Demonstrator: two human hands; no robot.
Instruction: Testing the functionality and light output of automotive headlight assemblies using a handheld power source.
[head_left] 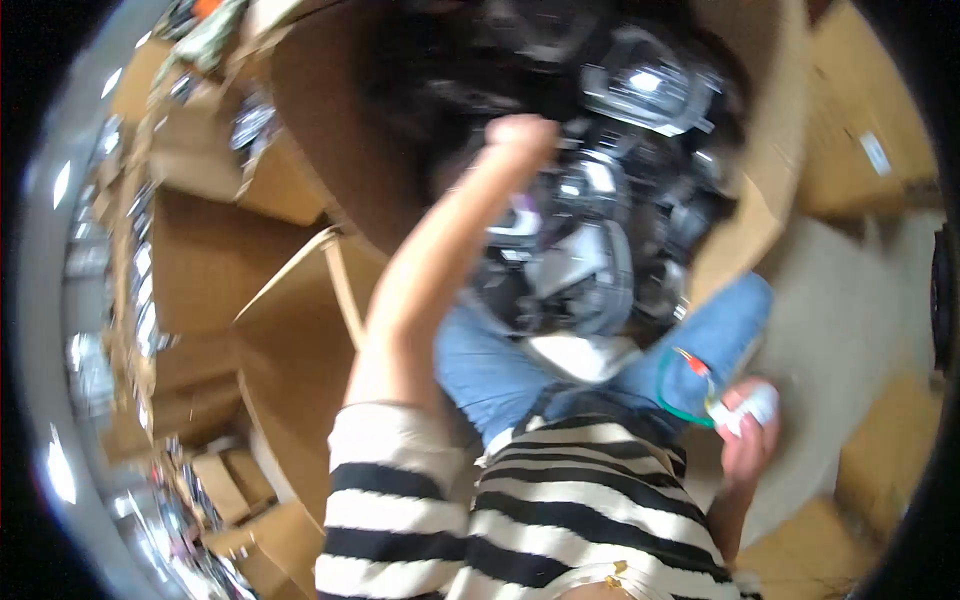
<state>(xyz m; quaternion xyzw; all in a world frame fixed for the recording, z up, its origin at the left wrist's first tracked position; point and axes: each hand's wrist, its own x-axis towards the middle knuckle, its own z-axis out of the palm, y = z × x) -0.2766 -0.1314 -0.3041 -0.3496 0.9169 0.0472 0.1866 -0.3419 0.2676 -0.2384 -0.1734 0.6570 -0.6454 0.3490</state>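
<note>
My left arm stretches forward into a large cardboard box, and my left hand is over the heap inside it. That hand is smeared by motion and its fingers are hidden, so what it touches does not show. The heap is made of shiny dark and clear plastic parts, several with rounded housings. Low at the right, beside my knee, my right hand is closed around a white rounded object. A green cord and a small red piece stick out by it; its kind is unclear.
Open cardboard boxes crowd the left side, some with shiny parts in them. More cartons stand at the right on the grey floor. My legs in blue jeans straddle the near edge of the large box.
</note>
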